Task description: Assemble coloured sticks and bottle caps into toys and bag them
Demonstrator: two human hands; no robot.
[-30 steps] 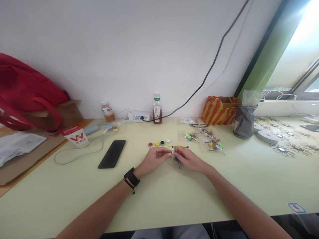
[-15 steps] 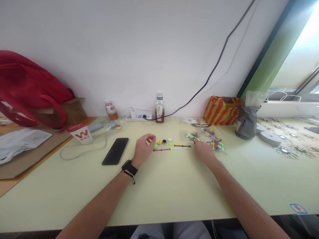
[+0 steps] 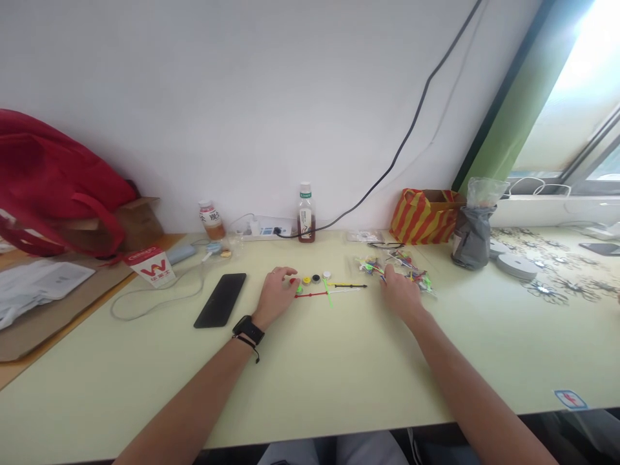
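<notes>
My left hand (image 3: 277,292) rests on the table with its fingers curved and apart. By its fingertips is a small red round piece (image 3: 293,281), next to a bright green one (image 3: 299,290). A yellow cap (image 3: 307,280), a black cap (image 3: 316,279) and a white cap (image 3: 327,275) continue the row. In front lie thin sticks: a red one (image 3: 312,295), a green one (image 3: 329,294) and a black-and-yellow one (image 3: 351,285). My right hand (image 3: 401,294) is at a pile of thin coloured plastic pieces (image 3: 415,272), fingers bent together; their tips are partly hidden.
A black phone (image 3: 220,301) lies left of my left hand. Along the wall stand a drink bottle (image 3: 306,216), a second bottle (image 3: 212,221), a power strip (image 3: 268,227), a striped bag (image 3: 426,217) and a grey bag (image 3: 471,237). A red-and-white box (image 3: 152,268) is at left.
My left hand's fingers have spread and the red round piece has come into sight by them. My right hand has shifted slightly right along the pile. The view has moved a little.
</notes>
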